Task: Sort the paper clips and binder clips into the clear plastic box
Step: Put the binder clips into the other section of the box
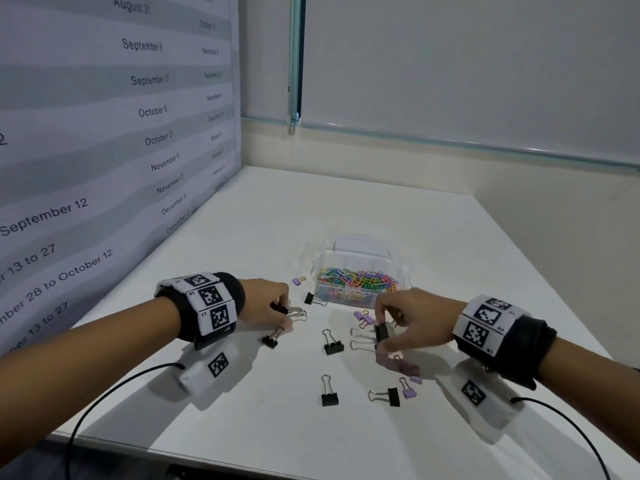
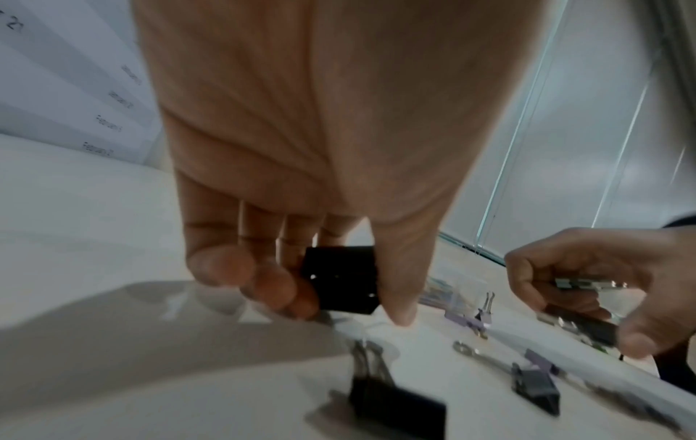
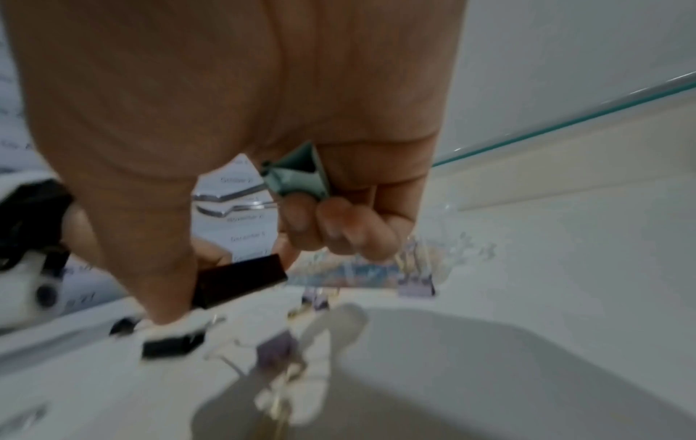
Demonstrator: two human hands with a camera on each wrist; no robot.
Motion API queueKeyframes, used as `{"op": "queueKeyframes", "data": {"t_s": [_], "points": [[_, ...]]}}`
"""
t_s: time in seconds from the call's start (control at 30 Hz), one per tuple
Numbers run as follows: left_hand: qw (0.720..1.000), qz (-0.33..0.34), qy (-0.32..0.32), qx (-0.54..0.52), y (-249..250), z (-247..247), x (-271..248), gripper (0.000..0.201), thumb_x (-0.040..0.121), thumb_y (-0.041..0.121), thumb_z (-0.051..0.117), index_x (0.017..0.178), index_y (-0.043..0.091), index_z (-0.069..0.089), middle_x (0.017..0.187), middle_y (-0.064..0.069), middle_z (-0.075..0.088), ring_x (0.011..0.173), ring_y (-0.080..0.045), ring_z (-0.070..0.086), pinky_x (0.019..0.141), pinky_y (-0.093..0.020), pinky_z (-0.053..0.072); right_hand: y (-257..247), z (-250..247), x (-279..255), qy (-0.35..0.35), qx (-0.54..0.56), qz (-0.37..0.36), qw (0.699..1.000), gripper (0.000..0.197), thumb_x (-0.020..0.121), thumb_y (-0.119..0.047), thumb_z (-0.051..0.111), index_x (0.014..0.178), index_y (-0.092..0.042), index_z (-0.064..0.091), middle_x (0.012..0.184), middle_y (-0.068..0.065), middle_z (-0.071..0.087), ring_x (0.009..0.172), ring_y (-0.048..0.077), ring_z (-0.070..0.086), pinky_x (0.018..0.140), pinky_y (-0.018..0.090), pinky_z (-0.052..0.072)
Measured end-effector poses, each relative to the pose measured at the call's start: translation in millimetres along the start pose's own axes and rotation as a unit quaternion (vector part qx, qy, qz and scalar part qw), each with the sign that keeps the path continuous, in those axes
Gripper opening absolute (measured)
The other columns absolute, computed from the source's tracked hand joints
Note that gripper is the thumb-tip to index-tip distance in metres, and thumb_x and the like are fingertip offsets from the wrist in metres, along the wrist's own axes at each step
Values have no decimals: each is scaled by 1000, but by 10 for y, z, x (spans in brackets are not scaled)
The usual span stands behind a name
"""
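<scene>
Left hand (image 1: 266,301) is resting low over the white worktop (image 1: 450,244), fingers curled and pinching a black binder clip (image 2: 341,279) between thumb and fingertips (image 2: 222,265); in the head view its wire handles are showing beyond the fingers. A second black binder clip (image 1: 270,340) is lying just below that hand, near the little finger.

Right hand (image 1: 412,320) is hovering above the worktop, thumb and forefinger gripping a black binder clip (image 1: 382,332) whose silver handles are pointing left. The right wrist view is also showing a green binder clip (image 3: 297,175) tucked inside the curled remaining fingers (image 3: 339,220) of the same hand.

The clear plastic box (image 1: 356,271) is standing open on the worktop beyond and between both hands, holding a layer of multicoloured paper clips (image 1: 358,278).

Loose items are lying outside the box: a black binder clip (image 1: 313,299) touching or just beside its near left corner, a purple binder clip (image 1: 298,280) to its left, purple clips (image 1: 363,317) near its front, two black clips (image 1: 333,342) (image 1: 329,393) between the hands, and one black clip (image 1: 386,396) with purple clips (image 1: 408,388) under the right hand.

A printed date chart (image 1: 104,133) is covering the left wall
</scene>
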State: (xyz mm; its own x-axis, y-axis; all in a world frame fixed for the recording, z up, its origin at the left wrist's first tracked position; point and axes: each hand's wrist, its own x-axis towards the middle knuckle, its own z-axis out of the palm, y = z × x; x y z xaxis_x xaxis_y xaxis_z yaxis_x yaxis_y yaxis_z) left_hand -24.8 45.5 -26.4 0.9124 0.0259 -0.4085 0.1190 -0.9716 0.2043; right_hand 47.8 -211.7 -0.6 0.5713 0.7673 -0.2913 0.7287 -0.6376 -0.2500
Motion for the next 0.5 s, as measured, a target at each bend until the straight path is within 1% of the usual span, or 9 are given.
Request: {"op": "queueKeyframes", "data": {"t_s": [0.03,0.07,0.17,0.23,0.33,0.4,0.43,0.47,0.5], "points": [[1000,7,1,-1,-10,-43,4,37,86,45,54,110,16,49,111,-2,59,89,-16,49,82,-28,40,19,-81,16,22,10,-2,1000,30,77,-41,70,92,-22,51,71,-8,45,62,9,41,60,25,35],[1000,15,3,-8,-18,-91,11,38,88,44,51,112,14,50,110,-4,59,86,-16,49,79,-28,40,42,-171,33,47,20,1,999,29,78,-42,68,93,-22,53,70,-7,46,61,10,41,59,25,35],[997,36,15,-71,-29,-262,41,35,92,42,46,106,10,48,90,-4,57,66,-14,49,64,-26,41,145,-451,133,129,49,35,990,32,80,-44,66,94,-17,56,63,-7,44,55,8,39,54,23,31],[992,48,37,-108,-15,-397,89,34,93,40,46,106,9,48,90,-7,58,66,-17,49,59,-26,42,233,-618,241,176,62,67,980,31,80,-45,65,93,-19,54,64,-6,43,56,8,39,52,23,29],[987,63,82,-122,36,-602,222,35,93,38,48,110,8,48,99,-15,61,70,-20,51,55,-25,42,382,-792,474,232,68,111,964,31,78,-43,68,93,-20,54,68,-8,43,67,14,44,54,23,30],[983,70,110,-127,104,-724,347,34,92,37,50,111,9,48,102,-11,59,73,-21,52,53,-23,41,465,-822,654,231,56,139,961,35,78,-42,69,100,-17,55,71,-9,42,76,17,45,58,26,33],[981,74,121,-129,147,-779,417,34,91,37,51,112,10,48,102,-7,58,73,-20,52,53,-22,40,502,-810,742,220,46,150,963,38,79,-41,69,104,-15,56,74,-9,43,80,18,45,64,27,34],[980,76,130,-131,199,-825,492,35,91,37,52,113,10,49,103,-5,57,74,-20,53,54,-22,40,532,-783,823,207,34,158,965,40,80,-40,68,107,-13,56,79,-6,48,83,18,45,70,27,35],[978,78,137,-133,253,-859,571,37,90,37,54,114,10,49,106,-5,57,76,-19,53,56,-22,41,559,-739,899,193,24,166,967,41,80,-39,68,109,-13,56,89,0,53,85,17,45,73,28,35]]}}
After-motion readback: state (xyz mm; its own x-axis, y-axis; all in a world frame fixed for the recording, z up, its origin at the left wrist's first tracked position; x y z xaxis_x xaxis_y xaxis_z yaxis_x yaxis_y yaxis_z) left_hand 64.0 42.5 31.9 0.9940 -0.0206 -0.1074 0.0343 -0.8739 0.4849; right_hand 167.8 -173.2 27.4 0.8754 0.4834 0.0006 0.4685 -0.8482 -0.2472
